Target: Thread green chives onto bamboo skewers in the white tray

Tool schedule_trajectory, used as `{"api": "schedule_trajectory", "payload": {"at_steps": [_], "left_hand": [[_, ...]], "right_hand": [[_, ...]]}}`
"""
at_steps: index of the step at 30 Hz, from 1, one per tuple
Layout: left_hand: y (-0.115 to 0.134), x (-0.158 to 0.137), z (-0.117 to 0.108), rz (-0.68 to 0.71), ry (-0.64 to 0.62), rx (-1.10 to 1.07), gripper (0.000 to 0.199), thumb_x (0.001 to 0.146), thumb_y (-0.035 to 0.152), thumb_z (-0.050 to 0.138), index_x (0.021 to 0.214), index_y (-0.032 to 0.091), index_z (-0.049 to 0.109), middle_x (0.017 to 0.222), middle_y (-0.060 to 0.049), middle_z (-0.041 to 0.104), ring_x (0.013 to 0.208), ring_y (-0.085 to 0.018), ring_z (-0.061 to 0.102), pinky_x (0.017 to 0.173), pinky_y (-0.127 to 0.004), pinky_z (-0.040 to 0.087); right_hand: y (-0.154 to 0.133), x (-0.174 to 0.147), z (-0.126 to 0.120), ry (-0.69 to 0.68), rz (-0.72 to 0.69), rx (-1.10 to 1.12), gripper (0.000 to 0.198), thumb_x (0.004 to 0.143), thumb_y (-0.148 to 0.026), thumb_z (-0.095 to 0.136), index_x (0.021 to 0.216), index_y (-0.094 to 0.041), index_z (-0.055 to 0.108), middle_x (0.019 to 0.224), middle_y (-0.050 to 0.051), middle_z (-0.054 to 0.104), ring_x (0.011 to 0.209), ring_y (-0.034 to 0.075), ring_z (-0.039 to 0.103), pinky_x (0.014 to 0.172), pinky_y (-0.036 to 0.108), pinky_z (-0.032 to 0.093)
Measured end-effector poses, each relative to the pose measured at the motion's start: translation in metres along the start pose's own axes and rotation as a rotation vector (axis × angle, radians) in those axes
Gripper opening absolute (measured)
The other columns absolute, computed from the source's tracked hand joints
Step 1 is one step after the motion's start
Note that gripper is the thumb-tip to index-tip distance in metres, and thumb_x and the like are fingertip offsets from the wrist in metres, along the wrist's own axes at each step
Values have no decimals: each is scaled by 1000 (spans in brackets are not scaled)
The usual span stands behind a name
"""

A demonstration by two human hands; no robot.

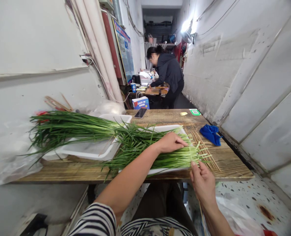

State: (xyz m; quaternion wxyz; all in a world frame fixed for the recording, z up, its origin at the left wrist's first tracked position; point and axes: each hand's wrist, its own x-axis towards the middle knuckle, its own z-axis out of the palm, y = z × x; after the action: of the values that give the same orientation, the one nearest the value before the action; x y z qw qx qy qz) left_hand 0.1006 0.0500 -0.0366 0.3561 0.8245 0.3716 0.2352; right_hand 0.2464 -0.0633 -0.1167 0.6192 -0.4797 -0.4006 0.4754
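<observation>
The green stalks (174,160), laid in a white tray (165,170) on the counter (233,168), are apparently being skewered, steadied by the left hand (171,143), whose curled fingers' grip cannot be told, while a thin stick (201,211) seems pinched by the right hand (204,183), a level push probably being called for.

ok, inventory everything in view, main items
Long green leafy stalks: two heaps, green, pale ends, over trays
Shallow white trays: two or more, white, on table
Thin wooden skewers: many, tan, right of stalks
Crumpled blue cloth: one, blue, table's right
Flat dark phone: one, dark, table's far edge
Green-bordered QR card: one, green-white, far right
Printed paper bag: one, blue-white, beyond table
Long wooden table: one, brown, foreground
Dark-jacketed person: one, dark clothing, background
Left hand: one, bare, on stalks
Right hand: one, bare, near stalk ends
</observation>
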Motion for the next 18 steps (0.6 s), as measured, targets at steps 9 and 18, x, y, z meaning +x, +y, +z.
{"api": "schedule_trajectory", "payload": {"at_steps": [9, 18], "left_hand": [[-9, 6, 2, -79, 273, 265, 30, 81, 13, 49, 97, 19, 74, 102, -3, 72, 96, -16, 64, 89, -23, 45], [-31, 19, 13, -104, 166, 429, 17, 78, 27, 62, 86, 22, 75, 88, -2, 73, 84, -18, 63, 77, -25, 46]], "right_hand": [[9, 2, -4, 19, -14, -28, 36, 78, -50, 66, 75, -21, 44, 43, -13, 29, 36, 6, 23, 34, 18, 15], [3, -1, -2, 7, -6, -29, 35, 80, -49, 64, 74, -20, 45, 42, -12, 31, 36, 4, 23, 34, 17, 14]]}}
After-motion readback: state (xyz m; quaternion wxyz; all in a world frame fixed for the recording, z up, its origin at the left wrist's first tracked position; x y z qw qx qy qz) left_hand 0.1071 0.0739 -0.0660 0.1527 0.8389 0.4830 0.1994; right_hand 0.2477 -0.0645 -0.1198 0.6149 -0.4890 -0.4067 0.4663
